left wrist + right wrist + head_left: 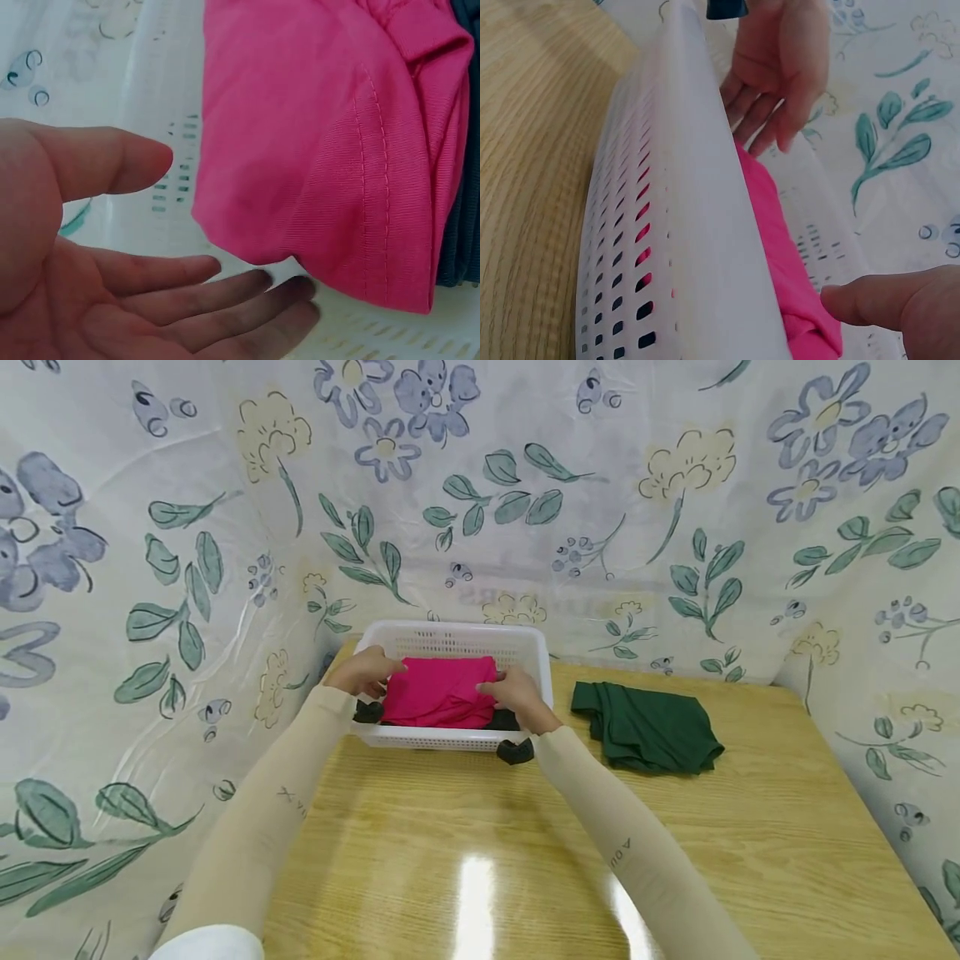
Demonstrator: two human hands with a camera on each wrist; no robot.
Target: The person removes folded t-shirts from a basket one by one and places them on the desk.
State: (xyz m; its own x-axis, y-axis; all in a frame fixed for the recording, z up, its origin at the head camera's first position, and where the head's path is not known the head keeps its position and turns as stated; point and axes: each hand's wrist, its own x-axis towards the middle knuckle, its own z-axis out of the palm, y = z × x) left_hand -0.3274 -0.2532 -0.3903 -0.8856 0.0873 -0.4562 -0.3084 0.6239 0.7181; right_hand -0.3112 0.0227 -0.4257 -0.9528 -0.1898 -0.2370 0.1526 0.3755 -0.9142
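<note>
Left hand (362, 672) and right hand (521, 696), fingers loose, flanked the pink cloth (442, 689); the basket's (427, 737) walls seemingly penned it in.

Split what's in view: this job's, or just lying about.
Job:
pink cloth, left hand and right hand at its sides
white basket holding it and dark cloth

Lying about:
green cloth, apart on the table; possibly job too
floral sheet

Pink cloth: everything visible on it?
The pink cloth is bright, knit-looking fabric, folded and softly creased, with two parallel stitch lines near one edge. It lies inside the white perforated basket, dark fabric showing along one side. The left hand is beside one end, the right hand at the other; whether either touches it is unclear.
</note>
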